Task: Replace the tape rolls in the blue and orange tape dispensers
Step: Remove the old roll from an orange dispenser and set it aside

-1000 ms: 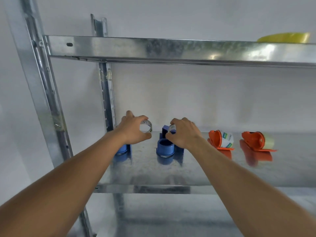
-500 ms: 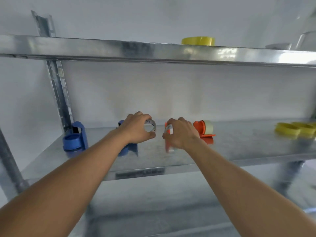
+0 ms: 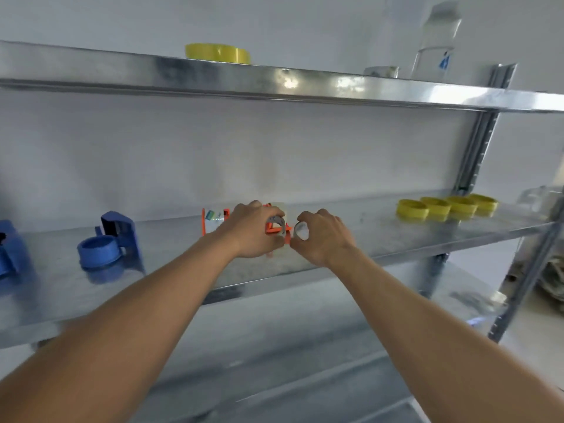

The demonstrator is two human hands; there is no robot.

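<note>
- Left hand (image 3: 254, 232): over the middle shelf, fingers curled round a small grey ring, an emptied tape core (image 3: 277, 223), held upright with its hole facing the camera.
- Right hand (image 3: 323, 236): just beside the left, thumb and fingers pinching a second pale core (image 3: 300, 231); the two hands nearly touch.
- Orange tape dispenser (image 3: 276, 230): on the shelf directly behind the left hand, mostly hidden; only orange edges show around the core.
- Second orange tape dispenser (image 3: 213, 221): just left of the left hand, a roll with a printed label sitting in it.
- Blue tape dispenser (image 3: 108, 244): well to the left on the same shelf, round hub bare and facing forward.
- Another blue tape dispenser (image 3: 9, 257): at the left edge of the frame, cut off by it.
- Yellow tape rolls (image 3: 447, 206): four lying flat in a row, each touching or overlapping the next, at the right end of the middle shelf (image 3: 366, 239), well apart from the hands.
- Upper shelf (image 3: 213, 77): a further yellow roll (image 3: 217, 52) lying flat; to the right a small pale roll (image 3: 381, 71) and a clear bottle (image 3: 436, 47), blurred.
- Frame: galvanised metal, slotted upright (image 3: 479, 138) at the right rear.
</note>
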